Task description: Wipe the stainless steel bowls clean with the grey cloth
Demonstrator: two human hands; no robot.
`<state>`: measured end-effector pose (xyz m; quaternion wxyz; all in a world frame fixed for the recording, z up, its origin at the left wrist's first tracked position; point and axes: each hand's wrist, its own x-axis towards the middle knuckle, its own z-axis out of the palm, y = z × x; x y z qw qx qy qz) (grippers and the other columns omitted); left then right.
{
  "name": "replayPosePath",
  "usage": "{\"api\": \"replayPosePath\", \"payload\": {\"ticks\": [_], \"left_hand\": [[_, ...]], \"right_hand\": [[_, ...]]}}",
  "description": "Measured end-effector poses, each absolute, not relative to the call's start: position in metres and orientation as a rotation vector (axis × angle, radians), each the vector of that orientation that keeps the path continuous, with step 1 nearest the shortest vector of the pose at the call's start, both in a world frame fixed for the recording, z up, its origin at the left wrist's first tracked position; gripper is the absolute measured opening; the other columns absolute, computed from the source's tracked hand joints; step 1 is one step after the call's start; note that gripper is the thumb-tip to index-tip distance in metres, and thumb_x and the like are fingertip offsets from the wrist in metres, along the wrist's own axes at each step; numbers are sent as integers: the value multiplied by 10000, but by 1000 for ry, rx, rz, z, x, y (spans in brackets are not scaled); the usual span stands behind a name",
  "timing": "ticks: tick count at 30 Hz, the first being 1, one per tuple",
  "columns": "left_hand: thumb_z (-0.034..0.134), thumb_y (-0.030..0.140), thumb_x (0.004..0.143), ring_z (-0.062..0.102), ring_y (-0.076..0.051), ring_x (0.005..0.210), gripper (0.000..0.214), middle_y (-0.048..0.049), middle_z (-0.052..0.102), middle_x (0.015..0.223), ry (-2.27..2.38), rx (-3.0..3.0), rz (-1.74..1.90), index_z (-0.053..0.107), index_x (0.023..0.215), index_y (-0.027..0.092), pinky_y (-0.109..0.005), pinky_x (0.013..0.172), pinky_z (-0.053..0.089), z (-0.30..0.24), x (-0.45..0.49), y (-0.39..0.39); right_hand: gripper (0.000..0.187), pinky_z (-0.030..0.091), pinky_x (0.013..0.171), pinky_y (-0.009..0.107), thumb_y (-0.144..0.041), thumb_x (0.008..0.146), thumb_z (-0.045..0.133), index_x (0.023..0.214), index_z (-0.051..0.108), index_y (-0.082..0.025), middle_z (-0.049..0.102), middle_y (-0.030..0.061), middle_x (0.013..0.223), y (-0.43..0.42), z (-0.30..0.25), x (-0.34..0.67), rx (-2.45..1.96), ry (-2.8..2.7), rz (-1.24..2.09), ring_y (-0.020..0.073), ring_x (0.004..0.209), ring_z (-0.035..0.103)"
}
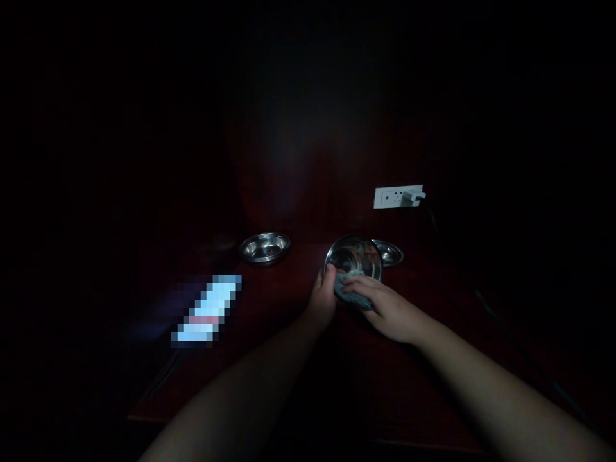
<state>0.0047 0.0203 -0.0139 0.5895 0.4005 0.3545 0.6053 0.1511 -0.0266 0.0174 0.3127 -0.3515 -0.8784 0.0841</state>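
The scene is very dark. My left hand (321, 296) grips the near left rim of a shiny steel bowl (355, 255) that is tilted up toward me. My right hand (385, 307) presses a grey cloth (350, 294) against the bowl's lower rim, fingers closed over it. Both forearms reach in from the bottom edge. A second steel bowl (265, 247) sits upright to the left. Behind the tilted bowl lies a third steel dish (391, 252), partly hidden.
The bowls rest on a dark reddish wooden table (289, 301). A lit, blurred-out screen (208, 310) lies at the left. A white power strip (398, 196) with a plug sits at the back right, its dark cable (486, 301) running toward the near right.
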Motion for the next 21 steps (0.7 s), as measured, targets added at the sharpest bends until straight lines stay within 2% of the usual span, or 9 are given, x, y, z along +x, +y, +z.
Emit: {"api": "replayPosePath", "payload": {"ticks": [6, 10, 12, 21], "left_hand": [[572, 675, 683, 619, -253, 1009, 635, -120, 669, 1056, 738, 934, 1403, 635, 1035, 149, -376, 923, 456, -12, 5, 18], [555, 655, 716, 592, -258, 1084, 620, -119, 654, 1124, 716, 958, 1386, 629, 1080, 158, -379, 976, 427, -15, 5, 19], [551, 648, 726, 586, -258, 1094, 613, -118, 650, 1137, 706, 970, 1394, 624, 1096, 164, -376, 975, 428, -16, 5, 20], [530, 663, 730, 621, -246, 1011, 613, -103, 670, 1067, 751, 984, 1417, 610, 1095, 176, -377, 935, 456, -16, 5, 20]], "right_hand": [[438, 359, 1068, 465, -49, 743, 476, 1145, 580, -190, 435, 102, 1411, -28, 17, 152, -991, -2295, 189, 254, 1288, 420], [506, 346, 1072, 487, -29, 719, 469, 1187, 562, -198, 463, 99, 1395, -28, 17, 152, -988, -2298, 194, 252, 1293, 417], [522, 341, 1074, 492, -39, 732, 467, 1223, 540, -198, 429, 101, 1423, -29, 18, 152, -976, -2302, 194, 254, 1304, 403], [468, 385, 1054, 455, -33, 751, 435, 1181, 560, -171, 503, 117, 1333, -31, 18, 149, -966, -2329, 227, 234, 1244, 469]]}}
